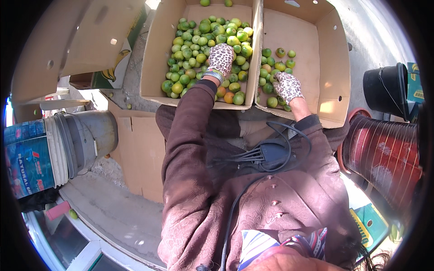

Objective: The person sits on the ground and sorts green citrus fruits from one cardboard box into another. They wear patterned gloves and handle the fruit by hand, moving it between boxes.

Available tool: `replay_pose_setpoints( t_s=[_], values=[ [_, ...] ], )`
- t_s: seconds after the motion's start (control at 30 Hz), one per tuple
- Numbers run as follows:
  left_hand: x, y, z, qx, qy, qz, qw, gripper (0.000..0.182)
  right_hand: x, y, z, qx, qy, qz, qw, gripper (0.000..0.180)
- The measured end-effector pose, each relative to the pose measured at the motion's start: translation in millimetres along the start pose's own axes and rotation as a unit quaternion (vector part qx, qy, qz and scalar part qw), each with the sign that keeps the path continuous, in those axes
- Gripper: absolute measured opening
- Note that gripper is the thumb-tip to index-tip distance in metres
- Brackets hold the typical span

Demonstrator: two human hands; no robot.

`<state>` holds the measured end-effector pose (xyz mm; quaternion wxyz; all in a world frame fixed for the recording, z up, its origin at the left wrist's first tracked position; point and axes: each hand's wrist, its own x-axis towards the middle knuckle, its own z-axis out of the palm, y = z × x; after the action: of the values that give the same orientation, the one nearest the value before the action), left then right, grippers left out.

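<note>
Two cardboard boxes stand side by side before me. The left cardboard box (159, 67) holds a thick layer of green tomatoes (186, 52), a few of them turning orange. My left hand (222, 59), in a leopard-print glove and with a wristwatch (213, 75) at the cuff, reaches down among them; its fingertips are hidden. The right cardboard box (334, 67) has fewer tomatoes, gathered along its left side and near corner. There my right hand (287, 86), gloved alike, has its fingers curled at a green tomato (275, 75); whether it grips it does not show.
At left lie stacked buckets (91, 135), a flat cardboard sheet (145, 152) and a banana box (117, 67). To the right are a black bucket (385, 89) and a red ribbed container (383, 159). A black cable (234, 206) runs over my front and lap.
</note>
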<state>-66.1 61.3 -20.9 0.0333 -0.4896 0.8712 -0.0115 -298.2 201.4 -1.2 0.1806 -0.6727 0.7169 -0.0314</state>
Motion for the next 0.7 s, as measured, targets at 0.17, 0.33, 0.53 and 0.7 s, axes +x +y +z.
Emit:
replay_pose_setpoints(
  t_s=[0.17,0.33,0.53,0.7],
  values=[
    [-7.1,-5.0,-4.6,-0.027,0.011,0.038,0.999,0.030,0.7,-3.5,-1.2,0.011,0.011,0.002,1.000,0.030],
    [-14.5,-5.2,-39.3,-0.125,-0.073,-0.061,0.988,0.049,2.6,-4.5,-4.0,0.001,0.011,0.013,1.000,0.031],
    [-14.7,-18.8,-69.5,-0.324,0.024,-0.108,0.940,0.067,-0.3,-10.1,-7.3,0.110,0.187,-0.049,0.975,0.034],
    [-22.1,-1.5,-88.5,-0.404,0.077,0.000,0.911,0.071,-4.0,-57.7,-37.6,0.241,0.251,-0.116,0.930,0.061]
  ],
)
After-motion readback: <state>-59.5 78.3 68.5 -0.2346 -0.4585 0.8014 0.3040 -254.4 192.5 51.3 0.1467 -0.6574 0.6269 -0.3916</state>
